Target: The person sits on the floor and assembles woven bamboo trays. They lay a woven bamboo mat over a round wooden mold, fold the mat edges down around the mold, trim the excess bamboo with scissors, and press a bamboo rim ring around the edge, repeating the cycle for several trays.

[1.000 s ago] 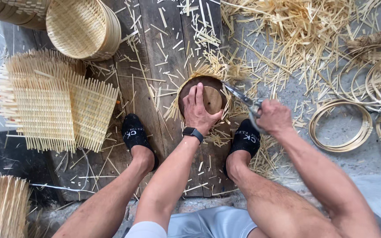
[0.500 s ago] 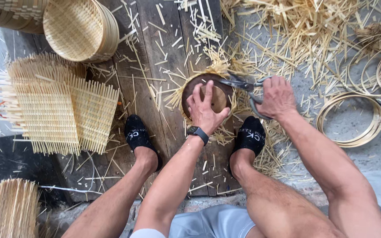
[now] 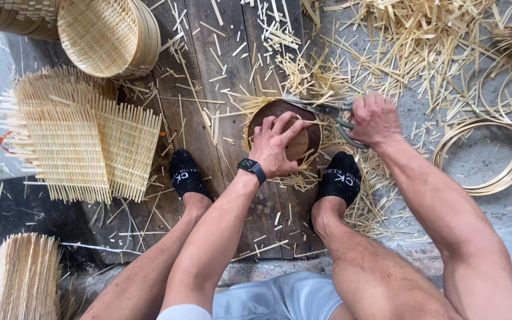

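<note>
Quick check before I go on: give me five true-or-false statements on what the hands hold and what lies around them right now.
1. The right hand grips shears. True.
2. The left hand lies flat on a round dark wooden form. True.
3. The square woven bamboo mats lie to the person's right. False: they lie to the left, on the wooden boards.
4. The bamboo hoops are stacked on the person's lap. False: they lie on the ground to the right.
5. A round woven basket sits at top left, beyond the mats. True.
</note>
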Tool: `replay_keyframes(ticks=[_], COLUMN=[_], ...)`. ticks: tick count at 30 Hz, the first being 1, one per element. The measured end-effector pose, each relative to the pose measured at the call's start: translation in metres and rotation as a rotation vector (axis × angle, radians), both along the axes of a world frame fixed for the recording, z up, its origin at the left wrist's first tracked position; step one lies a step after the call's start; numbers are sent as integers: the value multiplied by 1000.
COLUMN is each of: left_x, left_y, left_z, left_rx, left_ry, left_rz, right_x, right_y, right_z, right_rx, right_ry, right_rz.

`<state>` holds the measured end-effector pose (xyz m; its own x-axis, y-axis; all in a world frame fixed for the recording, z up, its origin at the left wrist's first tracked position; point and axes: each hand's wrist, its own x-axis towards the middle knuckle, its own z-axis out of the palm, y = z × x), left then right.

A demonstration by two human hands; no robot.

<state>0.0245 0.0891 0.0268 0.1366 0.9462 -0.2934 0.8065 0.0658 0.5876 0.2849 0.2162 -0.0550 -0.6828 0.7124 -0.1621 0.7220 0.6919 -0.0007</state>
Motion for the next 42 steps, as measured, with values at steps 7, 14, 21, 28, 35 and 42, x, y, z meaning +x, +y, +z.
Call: replay_keyframes(ticks=[7, 14, 21, 28, 35, 42], left_x=[35, 14, 34, 19, -3, 3], left_y=[-7, -11, -22, -22, -15, -21], left_z=[-17, -20, -24, -25, -11, -11], left_rx=[120, 203, 199, 152, 98, 204], left_ry=[31, 185, 150, 141, 144, 264], left_rz=[449, 105, 578, 362, 106, 163], right_x=[13, -17, -11, -16, -15, -7], right_y=[10, 9, 11, 8, 8, 13], right_z=[15, 10, 9, 8, 3, 4], right_rx=[31, -28, -59, 58, 108, -155], right_ry=[129, -45, 70, -85, 56, -179], right_rz=[8, 12, 34, 45, 114, 22])
